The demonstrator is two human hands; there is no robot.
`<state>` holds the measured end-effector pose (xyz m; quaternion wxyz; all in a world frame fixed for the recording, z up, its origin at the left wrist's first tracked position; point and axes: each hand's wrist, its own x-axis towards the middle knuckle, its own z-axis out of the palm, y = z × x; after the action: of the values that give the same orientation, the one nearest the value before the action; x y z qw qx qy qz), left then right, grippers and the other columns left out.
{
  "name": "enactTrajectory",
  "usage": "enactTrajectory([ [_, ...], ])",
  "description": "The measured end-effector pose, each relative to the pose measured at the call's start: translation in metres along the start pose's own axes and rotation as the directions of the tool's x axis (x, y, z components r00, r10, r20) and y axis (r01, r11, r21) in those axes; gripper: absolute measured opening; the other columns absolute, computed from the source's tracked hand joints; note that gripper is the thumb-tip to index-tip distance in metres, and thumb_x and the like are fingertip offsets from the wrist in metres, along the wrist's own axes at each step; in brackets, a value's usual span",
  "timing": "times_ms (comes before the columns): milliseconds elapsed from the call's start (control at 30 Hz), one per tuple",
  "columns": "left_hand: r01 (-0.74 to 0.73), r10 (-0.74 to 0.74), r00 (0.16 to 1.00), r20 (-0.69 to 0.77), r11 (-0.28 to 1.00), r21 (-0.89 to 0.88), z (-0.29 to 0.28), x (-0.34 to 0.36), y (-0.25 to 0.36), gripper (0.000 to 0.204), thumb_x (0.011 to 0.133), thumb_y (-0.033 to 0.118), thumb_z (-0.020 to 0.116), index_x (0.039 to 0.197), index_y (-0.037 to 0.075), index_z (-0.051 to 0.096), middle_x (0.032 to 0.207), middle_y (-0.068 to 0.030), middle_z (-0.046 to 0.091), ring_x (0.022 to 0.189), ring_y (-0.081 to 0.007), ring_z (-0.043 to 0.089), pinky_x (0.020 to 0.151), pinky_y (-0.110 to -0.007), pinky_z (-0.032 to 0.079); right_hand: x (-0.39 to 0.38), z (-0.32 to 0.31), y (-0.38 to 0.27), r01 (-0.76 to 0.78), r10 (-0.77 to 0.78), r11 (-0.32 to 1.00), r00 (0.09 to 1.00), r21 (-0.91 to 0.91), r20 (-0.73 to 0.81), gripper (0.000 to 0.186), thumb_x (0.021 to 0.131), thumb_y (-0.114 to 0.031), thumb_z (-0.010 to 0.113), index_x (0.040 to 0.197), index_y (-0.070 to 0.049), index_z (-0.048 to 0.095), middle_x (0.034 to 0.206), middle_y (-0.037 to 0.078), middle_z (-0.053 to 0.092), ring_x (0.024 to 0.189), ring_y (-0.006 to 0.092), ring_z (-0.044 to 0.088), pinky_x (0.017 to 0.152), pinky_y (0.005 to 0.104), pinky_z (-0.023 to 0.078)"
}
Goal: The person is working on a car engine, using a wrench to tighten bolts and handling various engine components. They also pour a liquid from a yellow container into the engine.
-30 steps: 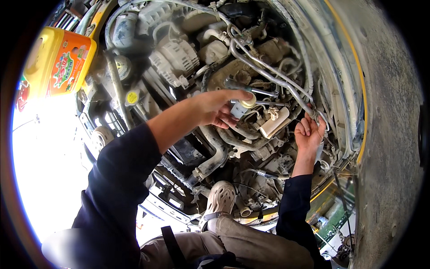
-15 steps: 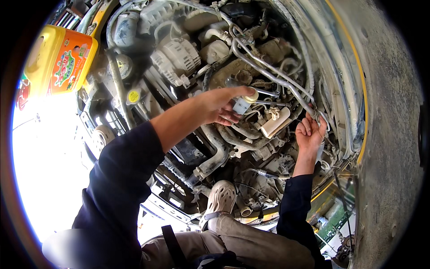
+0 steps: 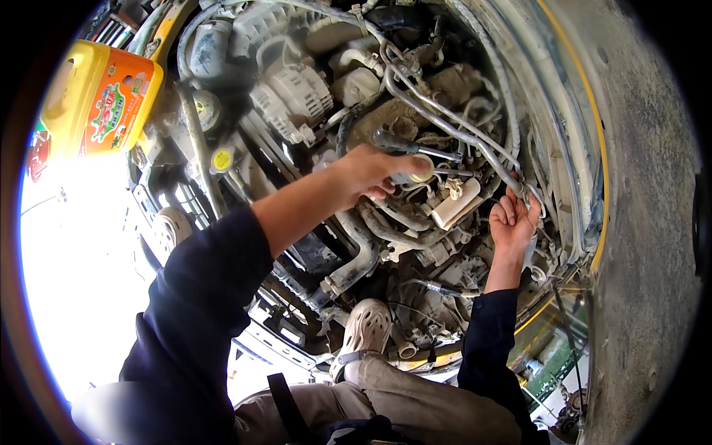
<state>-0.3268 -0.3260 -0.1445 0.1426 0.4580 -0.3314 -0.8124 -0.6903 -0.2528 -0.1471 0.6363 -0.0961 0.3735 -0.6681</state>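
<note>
Over the middle of the engine bay, my left hand (image 3: 374, 172) is closed round a small pale container with a round yellowish cap (image 3: 422, 168). My thumb rests on the cap, and the fingers hide much of the container. Beside it lies a screwdriver-like tool with a dark handle (image 3: 393, 139) and a metal shaft. A second metal rod (image 3: 456, 173) lies just below. At the right side, my right hand (image 3: 512, 219) has its fingertips pinched at a grey wiring harness (image 3: 517, 183), with the other fingers curled in. The exact spot gripped is partly hidden.
Near my left hand are a flat cream-coloured piece (image 3: 455, 204), hoses (image 3: 360, 256) and an alternator (image 3: 297, 96). A yellow jug with an orange label (image 3: 119, 96) stands at the far left. My shoe (image 3: 367, 326) is among the engine parts. A yellow-edged body panel (image 3: 593, 111) borders the right.
My left hand has turned and shifted slightly with the container, so its grey-blue side is now mostly covered. My right hand keeps its place at the wiring harness.
</note>
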Motion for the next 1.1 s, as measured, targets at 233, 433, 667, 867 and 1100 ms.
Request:
enactTrajectory([
  [233,-0.441,0.618,0.771,-0.157,0.695,0.568,0.04,-0.039,0.002,0.104,0.069,0.042,0.091,0.146,-0.002,0.037,0.128,-0.0245,0.059,0.121,-0.0366,0.06,0.108,-0.044,0.05,-0.003,0.015,0.004,0.012,-0.015,0.999,0.999,-0.052,-0.052,0.052,0.096,-0.029,0.065,0.132,0.008,0.06,0.096,0.002,0.072,0.048,0.0059,0.032,0.045,0.0215,0.024],
  [433,-0.595,0.805,0.577,-0.137,0.529,0.605,0.057,-0.036,-0.009,0.099,0.061,0.03,0.093,0.139,-0.003,0.042,0.115,-0.0249,0.059,0.111,-0.0428,0.058,0.097,-0.047,0.048,-0.001,0.008,0.004,0.004,-0.005,1.0,0.999,-0.029,-0.034,0.053,0.096,-0.03,0.065,0.133,0.007,0.058,0.107,0.003,0.071,0.048,0.0059,0.032,0.045,0.0215,0.023],
  [667,-0.505,0.755,0.647,-0.109,0.531,0.68,0.053,-0.037,-0.012,0.108,0.066,0.041,0.093,0.147,-0.003,0.036,0.137,-0.0234,0.053,0.129,-0.0378,0.054,0.109,-0.045,0.046,0.0,0.003,0.002,0.007,-0.008,1.0,1.0,-0.024,-0.026,0.053,0.096,-0.031,0.065,0.133,0.007,0.059,0.11,0.005,0.072,0.048,0.0058,0.031,0.044,0.0215,0.023],
  [867,-0.605,0.804,0.586,-0.102,0.518,0.605,0.051,-0.035,-0.017,0.098,0.06,0.025,0.094,0.139,-0.001,0.043,0.119,-0.0239,0.058,0.116,-0.041,0.057,0.1,-0.046,0.049,0.0,0.005,0.002,-0.004,0.003,1.0,1.0,-0.027,-0.031,0.053,0.096,-0.031,0.065,0.133,0.006,0.059,0.107,0.005,0.072,0.048,0.0055,0.033,0.044,0.021,0.024],
  [1100,-0.419,0.545,0.821,-0.171,0.778,0.467,0.043,-0.024,-0.025,0.098,0.064,0.027,0.095,0.141,-0.002,0.042,0.122,-0.0231,0.062,0.123,-0.0379,0.059,0.107,-0.043,0.048,0.0,0.005,0.002,0.012,-0.014,0.999,0.999,-0.04,-0.042,0.053,0.096,-0.031,0.066,0.133,0.006,0.059,0.105,0.005,0.072,0.048,0.0053,0.033,0.044,0.021,0.024],
])
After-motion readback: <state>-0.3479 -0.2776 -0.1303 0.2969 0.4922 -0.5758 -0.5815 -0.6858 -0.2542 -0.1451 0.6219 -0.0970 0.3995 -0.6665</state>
